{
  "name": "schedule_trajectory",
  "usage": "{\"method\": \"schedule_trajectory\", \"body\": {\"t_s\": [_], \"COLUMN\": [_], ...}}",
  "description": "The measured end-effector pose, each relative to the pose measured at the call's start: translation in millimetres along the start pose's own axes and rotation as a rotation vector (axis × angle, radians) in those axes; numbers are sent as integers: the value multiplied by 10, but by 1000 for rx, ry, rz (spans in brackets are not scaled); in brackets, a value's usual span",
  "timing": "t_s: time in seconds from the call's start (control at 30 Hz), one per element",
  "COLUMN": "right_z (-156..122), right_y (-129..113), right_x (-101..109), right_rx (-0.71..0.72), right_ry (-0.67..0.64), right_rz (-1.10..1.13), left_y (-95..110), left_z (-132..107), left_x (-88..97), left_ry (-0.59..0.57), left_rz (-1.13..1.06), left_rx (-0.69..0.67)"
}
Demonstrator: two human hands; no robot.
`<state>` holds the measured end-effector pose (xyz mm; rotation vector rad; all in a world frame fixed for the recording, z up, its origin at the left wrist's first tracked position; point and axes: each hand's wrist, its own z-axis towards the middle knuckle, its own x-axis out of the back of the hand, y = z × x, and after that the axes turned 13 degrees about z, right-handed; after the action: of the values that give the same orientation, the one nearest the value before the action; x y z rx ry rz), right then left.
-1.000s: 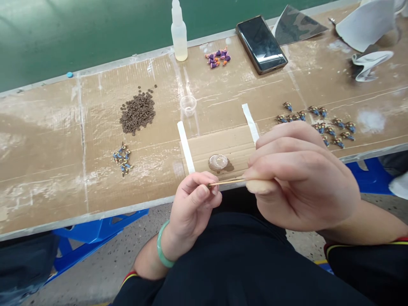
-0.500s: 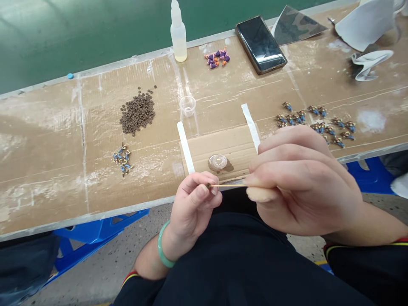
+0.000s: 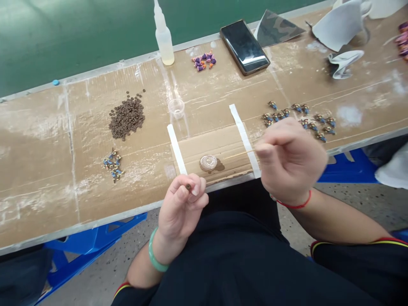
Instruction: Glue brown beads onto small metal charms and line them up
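Your right hand (image 3: pixel 291 163) pulls its pinched stick (image 3: pixel 247 151) clear of the brown disc (image 3: pixel 188 186) your left hand (image 3: pixel 181 208) pinches, so contact seems finished.

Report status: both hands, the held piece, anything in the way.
Left hand: pinching small brown disc. Right hand: gripping thin stick, apart from disc. No obstruction seen between disc and stick.

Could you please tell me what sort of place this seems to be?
Probably a small craft or assembly workshop: the cardboard-topped table holds heaped brown discs, grouped blue-and-gold pieces and a bottle.
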<state>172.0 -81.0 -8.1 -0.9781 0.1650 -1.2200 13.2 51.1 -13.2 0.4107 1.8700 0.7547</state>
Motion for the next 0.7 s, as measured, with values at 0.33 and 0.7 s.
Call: {"method": "schedule_trajectory", "body": {"t_s": [0.33,0.7], "right_z": [662,1036], "right_y": [276,699], "right_x": [-382,-1025], "right_rx": [21,-191], "right_ry": [-28,-61], "right_rz": [44,115], "left_y": [-5,0], "left_z": [8,-46], "left_x": [-4,38], "left_ry": [52,70], "left_rz": [50,47], "left_rx": [-28,-77]}}
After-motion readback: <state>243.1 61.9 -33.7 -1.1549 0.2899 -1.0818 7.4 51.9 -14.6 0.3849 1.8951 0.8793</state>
